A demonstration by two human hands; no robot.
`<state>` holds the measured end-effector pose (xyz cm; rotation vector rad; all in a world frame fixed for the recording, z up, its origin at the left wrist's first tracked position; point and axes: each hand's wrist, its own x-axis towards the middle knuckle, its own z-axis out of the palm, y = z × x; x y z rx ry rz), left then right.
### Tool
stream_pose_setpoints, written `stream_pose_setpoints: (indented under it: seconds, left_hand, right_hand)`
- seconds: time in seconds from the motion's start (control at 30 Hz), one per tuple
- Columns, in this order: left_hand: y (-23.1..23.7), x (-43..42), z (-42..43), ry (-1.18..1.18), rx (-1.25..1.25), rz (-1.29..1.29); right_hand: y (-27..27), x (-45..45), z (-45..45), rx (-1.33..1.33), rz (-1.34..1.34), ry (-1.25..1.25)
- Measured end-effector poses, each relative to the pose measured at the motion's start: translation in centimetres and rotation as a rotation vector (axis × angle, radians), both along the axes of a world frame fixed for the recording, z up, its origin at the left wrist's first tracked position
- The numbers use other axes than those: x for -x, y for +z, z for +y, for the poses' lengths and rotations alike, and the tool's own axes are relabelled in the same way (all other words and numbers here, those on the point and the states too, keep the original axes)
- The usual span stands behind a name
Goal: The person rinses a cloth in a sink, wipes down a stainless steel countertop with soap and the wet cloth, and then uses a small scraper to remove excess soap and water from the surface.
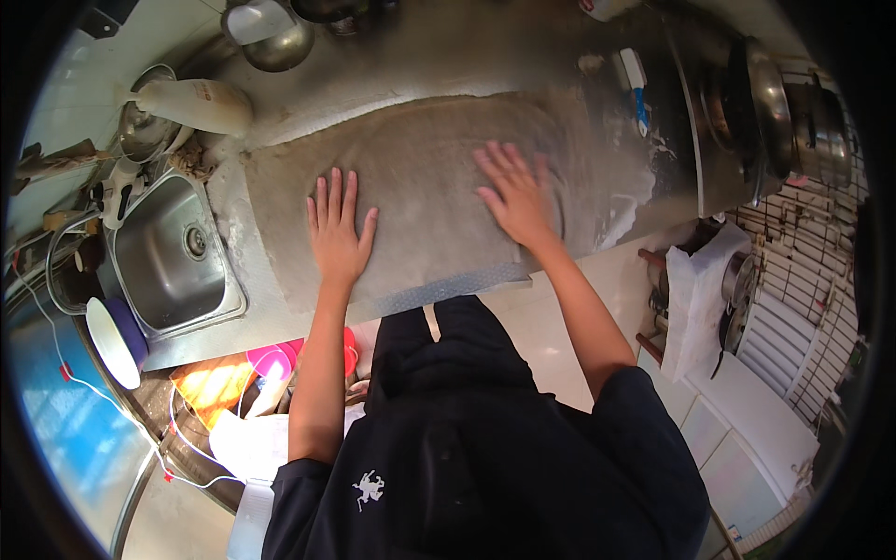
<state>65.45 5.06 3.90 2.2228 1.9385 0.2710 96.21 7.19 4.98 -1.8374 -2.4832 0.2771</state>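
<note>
A wide greyish-brown cloth or mat [420, 203], its exact material unclear, lies over the metal counter [455, 42]. My left hand [341, 234] rests palm down on its left part, fingers apart, holding nothing. On the right part is my right hand [516, 196], also palm down with fingers spread; its fingertips are blurred and nothing is in it. A brush with a white head and blue handle [638, 91] lies on the counter beyond my right hand. Wet, whitish patches [623, 217] show on the counter at the right.
Left of the cloth is a stainless steel sink [171, 259], with a faucet [119, 192] behind it. A pale plastic bottle or bag [196, 105] lies near a metal bowl [143, 133]. Metal bowls [278, 45] stand at the back, and pots [763, 119] at the far right.
</note>
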Motion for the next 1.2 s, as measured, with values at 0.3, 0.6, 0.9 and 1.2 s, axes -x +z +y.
stream_pose_setpoints:
  seconds: [0.3, 0.6, 0.9, 1.2]
  left_hand:
    - [-1.1, 1.7, -1.0, 0.255, -0.072, -0.117]
    - [4.5, -6.1, 2.7, 0.65, 0.542, -1.971]
    - [11.6, -6.1, 2.8, 0.647, 0.074, -1.819]
    - [11.6, 0.8, -0.5, 0.295, -0.455, -0.883]
  right_hand:
    - [-2.3, 5.5, -0.7, -0.17, 0.335, -0.38]
    - [0.8, 17.4, 0.5, 0.216, 1.424, -0.491]
    - [12.7, 16.6, 1.6, 0.456, 1.751, -0.197]
    - [17.6, 11.2, 1.5, 0.036, 1.076, -0.125]
